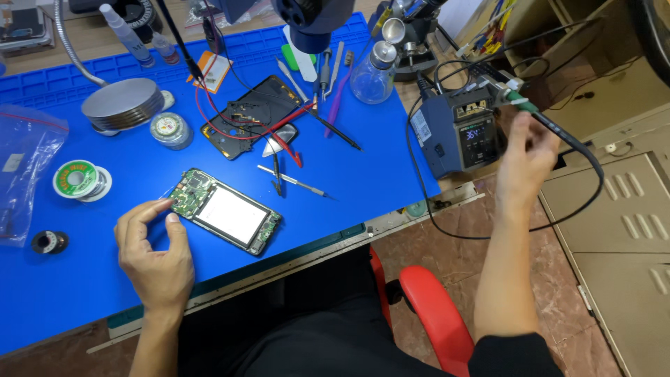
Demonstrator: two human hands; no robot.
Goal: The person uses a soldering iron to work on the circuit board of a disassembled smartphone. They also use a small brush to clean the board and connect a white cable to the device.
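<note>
Left hand [155, 253] rests low, fingers curled; right hand [525, 159] raised, apparently closed in a grip.

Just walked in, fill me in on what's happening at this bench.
A person sits at a blue work mat. Their left hand touches the corner of an opened phone with its circuit board exposed. Their right hand is raised off to the side, holding a soldering iron handle near the soldering station, whose display is lit. A second phone frame, tweezers and a solder spool lie on the mat.
</note>
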